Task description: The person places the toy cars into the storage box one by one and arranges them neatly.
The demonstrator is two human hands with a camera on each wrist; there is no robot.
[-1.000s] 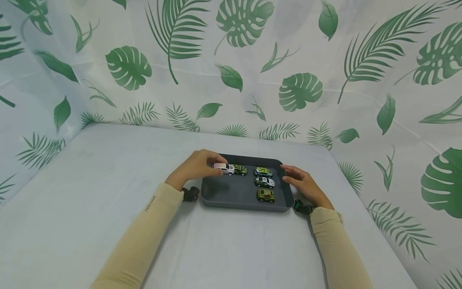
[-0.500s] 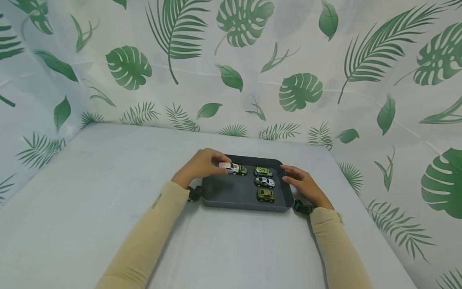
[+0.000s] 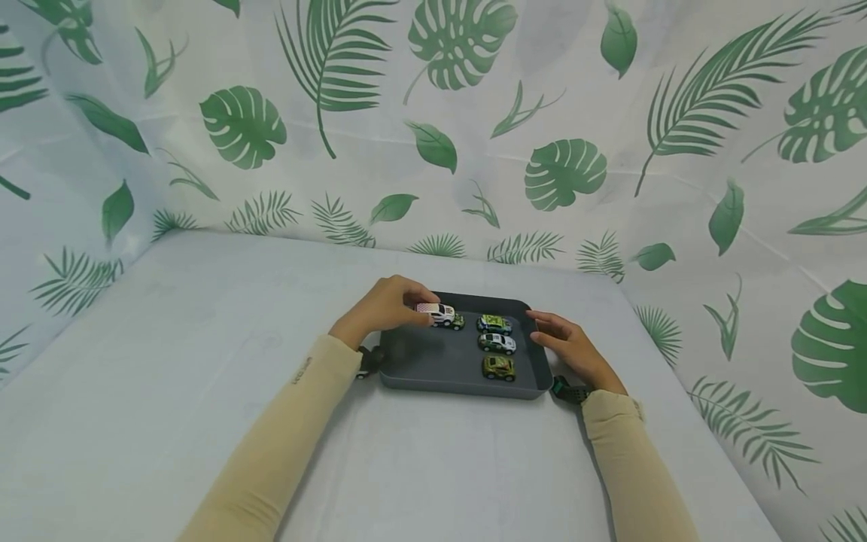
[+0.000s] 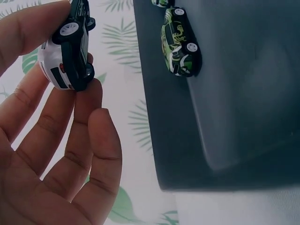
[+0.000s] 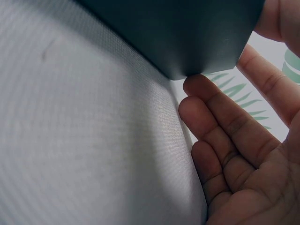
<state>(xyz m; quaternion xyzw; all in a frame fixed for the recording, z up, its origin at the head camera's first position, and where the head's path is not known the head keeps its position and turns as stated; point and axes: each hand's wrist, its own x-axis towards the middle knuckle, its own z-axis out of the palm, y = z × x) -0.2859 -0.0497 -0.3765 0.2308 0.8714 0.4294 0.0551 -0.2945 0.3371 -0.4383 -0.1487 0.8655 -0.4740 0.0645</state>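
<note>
My left hand (image 3: 386, 307) pinches a white toy car (image 3: 435, 312) with a pink pattern between thumb and fingers, above the back left of a grey tray (image 3: 433, 386). In the left wrist view, the toy car (image 4: 61, 61) shows its rear and wheels, clear of the tray. A green camouflage toy car (image 4: 178, 44) stands in the tray, partly hidden behind the held one in the head view. My right hand (image 3: 572, 350) rests at the tray's right wall, thumb and index finger at the rim. Its fingers (image 5: 234, 117) lie loosely extended near the outer wall in the right wrist view.
Along the tray's right side stand a yellow-green toy car (image 3: 494, 324), a white-and-green toy car (image 3: 497, 343) and an olive camouflage toy car (image 3: 499, 368). The tray sits on a white-covered table (image 3: 433, 467). A leaf-printed cloth (image 3: 379, 150) hangs behind.
My left hand has moved a little to the right with the white toy car, which now covers more of the green camouflage car. The right hand has stayed at the tray.
</note>
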